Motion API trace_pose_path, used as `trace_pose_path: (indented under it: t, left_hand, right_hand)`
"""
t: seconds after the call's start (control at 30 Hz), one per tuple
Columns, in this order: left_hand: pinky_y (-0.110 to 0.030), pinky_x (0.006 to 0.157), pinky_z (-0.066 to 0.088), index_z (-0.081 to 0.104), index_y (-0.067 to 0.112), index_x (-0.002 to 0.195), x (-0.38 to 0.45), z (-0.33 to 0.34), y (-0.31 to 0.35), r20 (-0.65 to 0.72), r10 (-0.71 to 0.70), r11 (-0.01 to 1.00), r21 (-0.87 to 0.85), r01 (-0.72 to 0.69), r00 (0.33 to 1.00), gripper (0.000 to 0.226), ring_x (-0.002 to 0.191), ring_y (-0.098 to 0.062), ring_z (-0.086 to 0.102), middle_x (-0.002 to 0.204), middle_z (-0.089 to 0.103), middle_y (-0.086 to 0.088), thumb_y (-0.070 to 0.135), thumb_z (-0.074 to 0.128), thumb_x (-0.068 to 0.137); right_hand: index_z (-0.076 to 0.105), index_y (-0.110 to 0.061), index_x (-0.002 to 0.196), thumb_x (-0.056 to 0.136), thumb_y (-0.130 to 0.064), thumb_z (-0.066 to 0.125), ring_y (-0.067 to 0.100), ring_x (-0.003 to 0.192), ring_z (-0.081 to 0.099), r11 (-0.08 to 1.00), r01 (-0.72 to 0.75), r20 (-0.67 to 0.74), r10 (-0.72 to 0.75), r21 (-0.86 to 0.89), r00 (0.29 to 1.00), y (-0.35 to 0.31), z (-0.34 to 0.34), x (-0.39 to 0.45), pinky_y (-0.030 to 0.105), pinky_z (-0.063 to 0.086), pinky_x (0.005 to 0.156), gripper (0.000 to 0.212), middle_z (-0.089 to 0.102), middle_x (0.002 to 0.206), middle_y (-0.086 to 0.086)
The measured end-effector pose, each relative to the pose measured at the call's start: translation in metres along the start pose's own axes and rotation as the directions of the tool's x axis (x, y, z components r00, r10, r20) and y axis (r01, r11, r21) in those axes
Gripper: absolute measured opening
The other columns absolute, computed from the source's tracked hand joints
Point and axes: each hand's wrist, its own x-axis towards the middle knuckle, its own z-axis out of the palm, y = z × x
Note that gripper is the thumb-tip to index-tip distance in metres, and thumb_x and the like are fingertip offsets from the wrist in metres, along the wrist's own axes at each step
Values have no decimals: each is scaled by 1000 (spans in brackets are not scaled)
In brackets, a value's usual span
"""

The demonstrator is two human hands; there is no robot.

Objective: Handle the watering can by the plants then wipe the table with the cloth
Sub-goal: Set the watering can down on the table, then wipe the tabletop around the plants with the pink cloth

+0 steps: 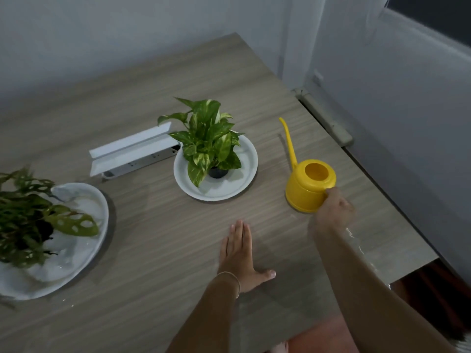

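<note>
A yellow watering can (304,186) with a long thin spout stands on the wooden table (158,225) at the right. My right hand (332,212) grips its handle on the near side. My left hand (240,253) lies flat on the table, fingers straight, to the left of the can. A small pothos plant (207,138) in a black pot stands on a white plate (244,174) at the middle. A second leafy plant (30,217) sits on a larger white plate (89,250) at the left. No cloth is in view.
A white power strip box (132,151) lies behind and left of the pothos plate. The table's right edge (397,217) runs close beside the can, with a wall and a curtain beyond. A wet streak (356,243) shows near my right forearm.
</note>
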Motion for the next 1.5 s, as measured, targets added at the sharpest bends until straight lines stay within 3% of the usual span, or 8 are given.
trace_pose_path:
  t: [0.63, 0.83, 0.97, 1.07, 1.2, 1.27, 1.4, 1.5]
  left_hand:
    - [-39, 117, -18, -33, 23, 148, -2, -5, 4, 28, -33, 999, 0, 33, 999, 136, 141, -15, -39, 155, -41, 2, 82, 58, 66]
    - [-39, 119, -17, -31, 20, 149, -1, -6, 6, 33, -40, 999, -1, 40, 999, 136, 141, -15, -39, 155, -41, 2, 80, 59, 67]
    - [-38, 118, -18, -32, 22, 148, 0, -2, 4, 33, -41, 999, -9, 41, 999, 137, 140, -14, -40, 153, -42, 4, 81, 60, 66]
    - [-38, 117, -20, -33, 24, 148, 2, 1, 3, 29, -43, 999, -16, 43, 999, 138, 140, -13, -40, 153, -43, 6, 82, 60, 64]
    - [-35, 115, -20, -32, 29, 147, 4, 4, 2, 27, -51, 997, -64, 53, 998, 138, 139, -9, -41, 155, -40, 9, 81, 61, 59]
    - [-34, 115, -19, -27, 27, 150, 6, 2, 2, 41, -62, 994, -93, 66, 997, 137, 139, -9, -39, 156, -38, 9, 76, 65, 60]
    - [-37, 118, -8, -15, 22, 154, -3, -7, -13, 12, -20, 983, -185, 22, 1000, 126, 149, -19, -23, 163, -23, 1, 64, 71, 74]
    - [-32, 119, -4, -6, 20, 156, -34, -13, -49, -108, -54, 956, -294, 20, 993, 109, 151, -18, -14, 166, -12, 0, 58, 65, 82]
  right_hand:
    - [33, -24, 49, 78, -24, 58, 13, 54, 22, 992, 103, 137, -93, -70, 986, 44, -5, 15, 36, 17, 52, 38, 24, 52, -13]
    - [40, -9, 59, 85, -34, 60, 24, 57, 37, 970, 142, 148, -114, -197, 982, 44, -15, 14, 49, 35, 50, 42, 37, 59, 23]
    - [48, -25, 59, 81, -47, 58, 1, 51, 39, 938, 203, 200, -150, -280, 968, 35, -22, 2, 22, 31, 48, 33, 44, 52, -14]
    - [55, -29, 74, 80, -53, 58, 5, 70, 52, 925, 224, 179, -175, -307, 968, 28, -30, -8, 28, 42, 65, 24, 56, 72, -14]
    - [60, -11, 113, 79, -53, 56, 33, 107, 60, 929, 111, -14, -124, -353, 992, 32, -52, -28, 49, 49, 93, 54, 62, 114, 18]
    - [60, -13, 117, 80, -49, 54, 36, 106, 61, 892, 59, -41, -86, -448, 995, 36, -69, -53, 42, 46, 92, 52, 64, 113, 18]
    - [62, -11, 105, 78, -37, 53, 38, 102, 57, 725, 313, 265, -184, -614, 947, 51, -88, -122, 38, 36, 85, 39, 63, 105, 15]
    - [60, -5, 101, 78, -34, 50, 32, 99, 50, 645, 618, 655, -232, -450, 719, 67, -79, -170, 39, 38, 89, 38, 56, 103, 15]
